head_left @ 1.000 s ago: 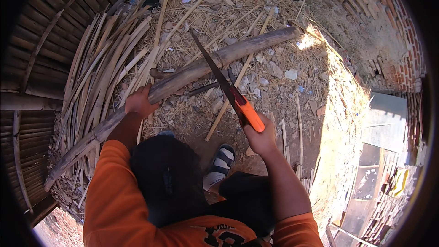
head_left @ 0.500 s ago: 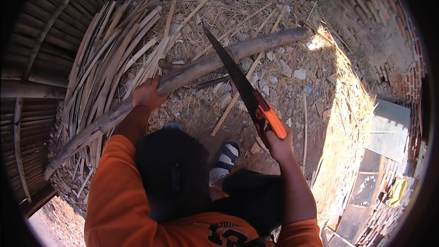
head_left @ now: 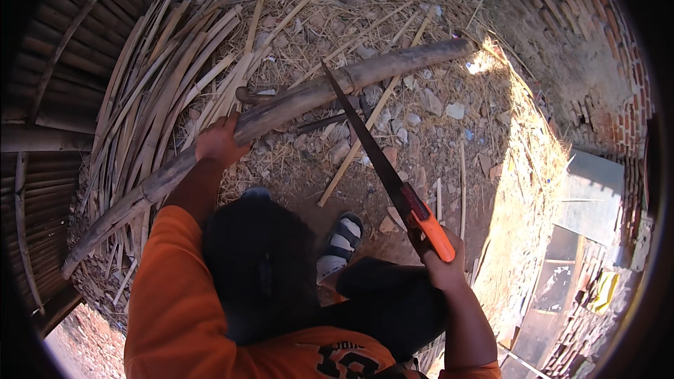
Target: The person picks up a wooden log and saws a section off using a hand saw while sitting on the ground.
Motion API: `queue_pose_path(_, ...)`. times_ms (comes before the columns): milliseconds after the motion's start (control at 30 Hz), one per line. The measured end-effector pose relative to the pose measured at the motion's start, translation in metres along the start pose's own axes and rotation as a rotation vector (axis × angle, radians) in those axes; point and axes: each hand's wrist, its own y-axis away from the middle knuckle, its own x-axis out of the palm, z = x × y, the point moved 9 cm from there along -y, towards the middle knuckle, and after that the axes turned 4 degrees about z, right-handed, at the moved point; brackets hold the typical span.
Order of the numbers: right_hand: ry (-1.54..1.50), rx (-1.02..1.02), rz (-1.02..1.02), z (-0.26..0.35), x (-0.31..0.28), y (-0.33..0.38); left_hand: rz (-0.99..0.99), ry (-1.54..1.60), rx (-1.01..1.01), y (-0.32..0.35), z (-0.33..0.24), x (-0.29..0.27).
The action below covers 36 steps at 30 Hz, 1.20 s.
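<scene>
A long weathered wooden pole (head_left: pixel 295 105) lies slantwise over the ground, from the lower left up to the far right. My left hand (head_left: pixel 220 143) is closed over its near side, left of the middle. In my right hand (head_left: pixel 446 264) is a handsaw with an orange handle (head_left: pixel 438 236). Its dark blade (head_left: pixel 371 142) points up and to the left. The blade crosses the pole to the right of my left hand, with its tip just past the far side. A short dark bar (head_left: pixel 321 123) lies under the pole near the blade.
Split bamboo strips (head_left: pixel 158 91) are heaped at the left, beside a slatted wall (head_left: pixel 63 49). Rubble and straw (head_left: pixel 421 109) cover the ground. A brick wall (head_left: pixel 590 49) rises at the right, with a grey sheet (head_left: pixel 592 193) near it. My sandalled foot (head_left: pixel 342 242) is close to the pole.
The saw has drawn back toward me, down and to the right, with my right hand. Less of the blade reaches past the pole. My left hand stays on the pole.
</scene>
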Motion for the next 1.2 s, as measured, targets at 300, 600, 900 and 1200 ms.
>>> queue_pose_path(300,-0.066,-0.077,-0.019,0.032,0.055,-0.099,0.033,0.004,0.002,-0.004,0.002,0.004)
queue_pose_path(600,-0.278,-0.026,-0.009,0.015,0.006,0.011,-0.006,0.003,0.015,-0.001,0.005,0.005)
queue_pose_path(900,-0.081,-0.067,-0.038,0.029,0.054,-0.098,-0.005,0.028,0.05,-0.005,0.001,0.0)
queue_pose_path(1200,-0.032,-0.004,-0.08,0.019,-0.002,0.037,0.014,0.066,0.014,0.0,0.001,-0.003)
